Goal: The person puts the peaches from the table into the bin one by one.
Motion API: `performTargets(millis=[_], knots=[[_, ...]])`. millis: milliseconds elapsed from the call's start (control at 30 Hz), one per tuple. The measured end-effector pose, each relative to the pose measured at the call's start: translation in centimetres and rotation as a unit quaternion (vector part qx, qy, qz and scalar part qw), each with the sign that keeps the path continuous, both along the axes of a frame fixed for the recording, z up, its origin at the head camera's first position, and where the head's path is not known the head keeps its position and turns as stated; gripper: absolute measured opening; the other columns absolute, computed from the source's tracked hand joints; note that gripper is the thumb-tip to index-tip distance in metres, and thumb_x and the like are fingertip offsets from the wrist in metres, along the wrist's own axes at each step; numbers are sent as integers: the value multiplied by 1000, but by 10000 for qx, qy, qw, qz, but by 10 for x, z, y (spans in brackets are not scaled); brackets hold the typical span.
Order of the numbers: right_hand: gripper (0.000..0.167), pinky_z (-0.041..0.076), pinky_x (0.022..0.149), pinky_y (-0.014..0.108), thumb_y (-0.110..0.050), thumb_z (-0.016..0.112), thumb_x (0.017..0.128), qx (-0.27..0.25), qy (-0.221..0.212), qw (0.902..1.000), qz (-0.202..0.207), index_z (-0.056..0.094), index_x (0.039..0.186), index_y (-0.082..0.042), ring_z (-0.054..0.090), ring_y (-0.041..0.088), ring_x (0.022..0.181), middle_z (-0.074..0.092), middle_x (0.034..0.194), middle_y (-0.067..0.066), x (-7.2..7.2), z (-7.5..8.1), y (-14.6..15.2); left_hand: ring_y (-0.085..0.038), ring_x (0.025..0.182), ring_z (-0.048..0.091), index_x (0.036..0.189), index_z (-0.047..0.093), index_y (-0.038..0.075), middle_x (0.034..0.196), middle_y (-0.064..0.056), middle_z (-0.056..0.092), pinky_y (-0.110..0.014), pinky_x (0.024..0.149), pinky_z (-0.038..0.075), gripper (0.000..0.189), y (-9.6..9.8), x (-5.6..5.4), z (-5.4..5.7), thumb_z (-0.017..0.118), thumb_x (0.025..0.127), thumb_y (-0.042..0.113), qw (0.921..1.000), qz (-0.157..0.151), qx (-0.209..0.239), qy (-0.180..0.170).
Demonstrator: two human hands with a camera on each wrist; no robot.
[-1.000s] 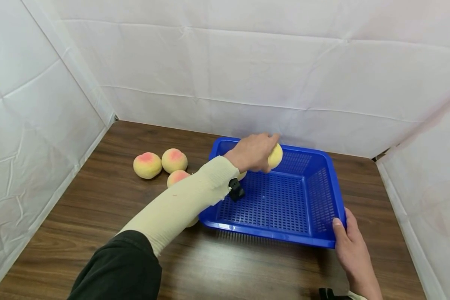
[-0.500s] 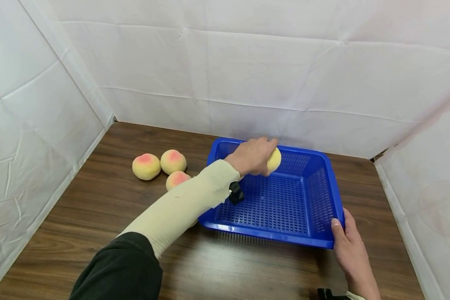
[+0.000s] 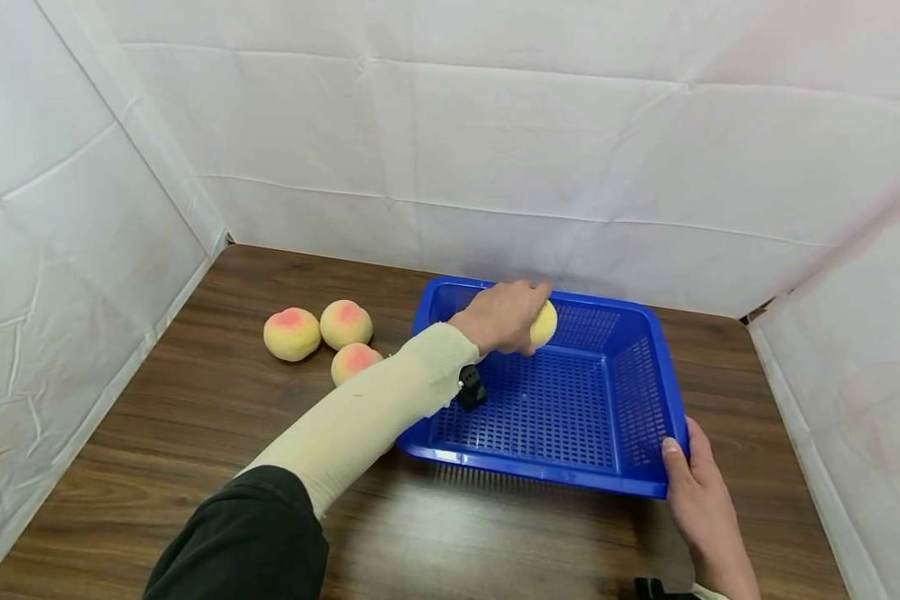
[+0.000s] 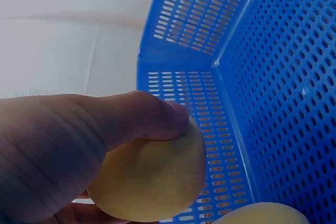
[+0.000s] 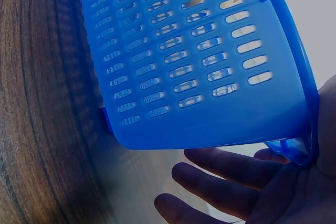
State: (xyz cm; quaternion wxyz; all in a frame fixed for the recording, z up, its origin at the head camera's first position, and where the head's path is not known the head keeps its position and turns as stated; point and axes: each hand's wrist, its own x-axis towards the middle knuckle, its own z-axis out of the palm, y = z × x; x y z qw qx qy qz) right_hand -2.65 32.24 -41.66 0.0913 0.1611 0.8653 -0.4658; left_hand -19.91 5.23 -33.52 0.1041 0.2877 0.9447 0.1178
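**Asker:** ok so what's your left hand (image 3: 504, 315) got, and which way does it lie?

**Me:** A peach (image 3: 544, 324), right at the finger end, just off the right side of my knuckles. Thumb's clamped on it, fingers wrap in from the other side. It's roundish, so no long axis worth fussing over. Left is clearly the nearer hand; my right is well apart from it.

**Asker:** and the blue basket (image 3: 540, 472)?

**Me:** Under my left hand, which hangs over its far left part. The long side runs off to the right, and most of the bare mesh floor lies rightward and bodyward of my grip. I'd say everything hinges on that: fruit over floor. How high above the mesh? Honestly can't tell from this angle.

My right hand (image 3: 701, 500) grips the near right corner, thumb over the rim. Three loose peaches (image 3: 292, 333) sit on the table (image 3: 450, 542), left of my left hand; another one looks to be inside, below my grip.
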Motion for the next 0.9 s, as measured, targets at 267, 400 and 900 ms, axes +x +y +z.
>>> performTargets(millis=[267,400,900], knots=[[62,26,117,73,-37,23,114,21,58,10000,-11,3,169,-17,32,51,150,27,166,32,1,-1,0,-22,107,65,147,48,14,131,-7,63,-36,88,58,71,1,-2,-6,84,88,30,9999,50,-109,-73],[62,26,116,74,-37,22,114,-13,98,9999,65,2,169,-16,32,51,150,26,166,32,1,-1,0,-22,105,65,145,50,14,129,-6,64,-37,86,58,71,3,-3,-10,85,86,32,9998,102,-141,-91],[63,28,115,74,-38,22,114,-41,116,9998,146,2,169,-15,32,51,149,25,167,32,1,-1,0,-21,107,68,145,50,15,130,-5,65,-36,87,59,69,6,-7,-23,84,88,34,9990,-69,-385,-206]])
